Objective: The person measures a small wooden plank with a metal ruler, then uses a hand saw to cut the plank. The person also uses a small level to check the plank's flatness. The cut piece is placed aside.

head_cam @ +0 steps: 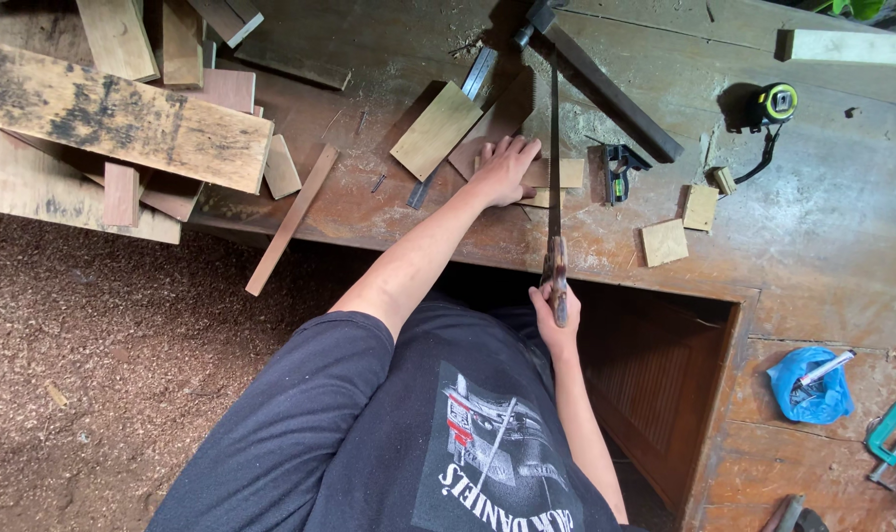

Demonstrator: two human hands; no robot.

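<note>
My left hand (505, 167) lies flat, fingers spread, pressing a small wooden piece (570, 174) onto the workbench (822, 227). My right hand (554, 313) grips the wooden handle of a hand saw (553, 148). Its thin blade runs away from me, just right of my left hand, across the wooden piece. A light wooden block (435, 129) lies left of my left hand.
Planks and offcuts (123, 118) are piled at the left. A long strip (291, 219) hangs over the bench edge. A square (617, 169), tape measure (778, 102), small blocks (663, 241), a blue bag (810, 386) and a clamp (891, 433) sit to the right. Sawdust covers the floor (123, 355).
</note>
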